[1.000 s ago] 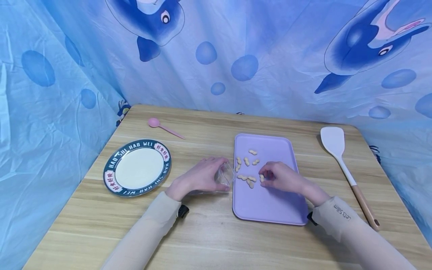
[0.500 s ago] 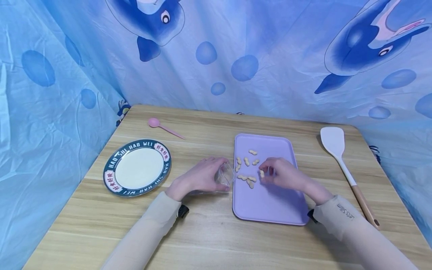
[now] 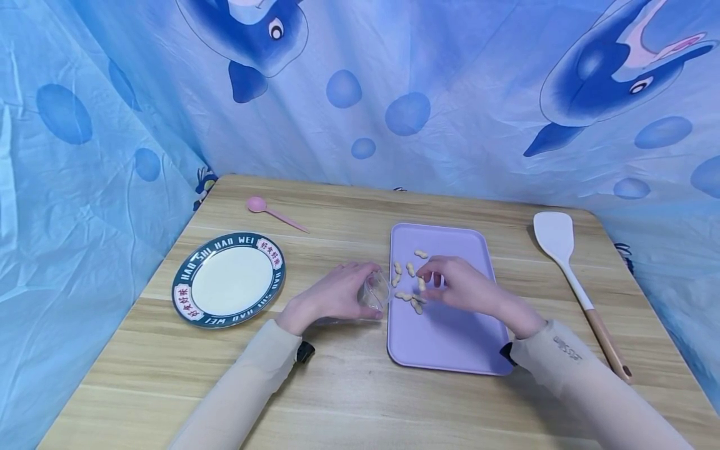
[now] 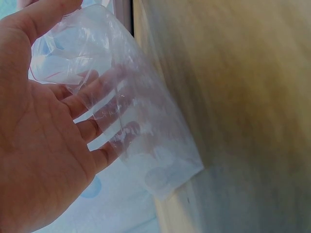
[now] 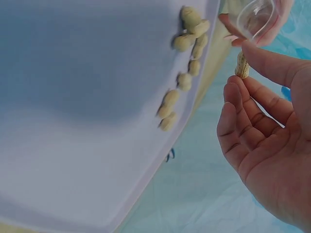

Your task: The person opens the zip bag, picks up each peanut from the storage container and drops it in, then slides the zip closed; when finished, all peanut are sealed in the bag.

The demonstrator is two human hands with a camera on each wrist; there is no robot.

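My left hand (image 3: 340, 290) holds a clear plastic zip bag (image 4: 141, 126) by its mouth, thumb and fingers spreading the opening towards the tray. The bag looks see-through, with no peanut visible in it in the left wrist view. Between thumb and fingertip, my right hand (image 3: 464, 287) pinches one unshelled peanut (image 5: 242, 65) above the purple tray (image 3: 450, 350). In the right wrist view that peanut is close to the bag's opening. Several other peanuts (image 5: 184, 81) lie along the left part of the tray, some touching; my right hand hides part of that area in the head view.
A white plate (image 3: 239, 281) with a dark green lettered rim sits at the left. Behind it lies a pink spoon (image 3: 255, 204). A white spatula (image 3: 568, 265) with a wooden handle lies right of the tray. A blue curtain (image 3: 360, 94) hangs behind the table.
My right hand has lifted the pinched peanut and carried it left, towards the bag. The left hand and the bag stay where they were.
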